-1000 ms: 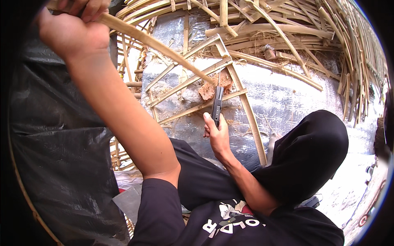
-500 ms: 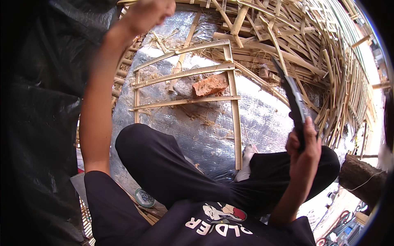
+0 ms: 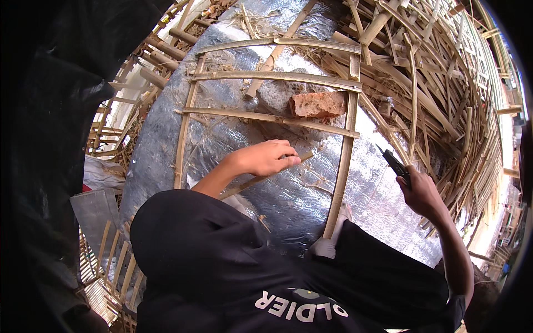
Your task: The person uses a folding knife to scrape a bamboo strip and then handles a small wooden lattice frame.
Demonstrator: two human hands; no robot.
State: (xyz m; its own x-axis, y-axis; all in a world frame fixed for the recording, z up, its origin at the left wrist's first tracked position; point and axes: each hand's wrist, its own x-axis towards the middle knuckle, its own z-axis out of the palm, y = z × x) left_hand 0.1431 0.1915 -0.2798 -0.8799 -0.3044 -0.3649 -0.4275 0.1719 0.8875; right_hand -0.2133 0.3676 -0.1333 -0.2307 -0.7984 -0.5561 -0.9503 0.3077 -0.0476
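My left hand (image 3: 265, 158) is closed round a split bamboo strip (image 3: 242, 186), over the near, open part of a bamboo frame (image 3: 277, 119). The strip slants from near my left knee up past my fingertips. The frame lies in front of me: two long side strips joined by several cross strips. To its right, my right hand (image 3: 422, 194) grips a dark, pointed, knife-like tool (image 3: 395, 165), its tip toward the frame. The tool's exact kind is not plain. A broken red brick (image 3: 318, 105) lies between two cross strips, beside a grey stone (image 3: 277, 97).
Shiny silver sheeting (image 3: 152, 150) covers the ground. A tangled heap of bamboo strips (image 3: 427, 94) rises at the far right. Black plastic sheeting (image 3: 44, 166) hangs on the left. My foot (image 3: 324, 247) touches the near end of the frame's right side strip.
My left hand has come down from the upper left and now holds a bamboo strip over the frame. My right hand has turned the tool, pointing it leftward. The view has shifted.
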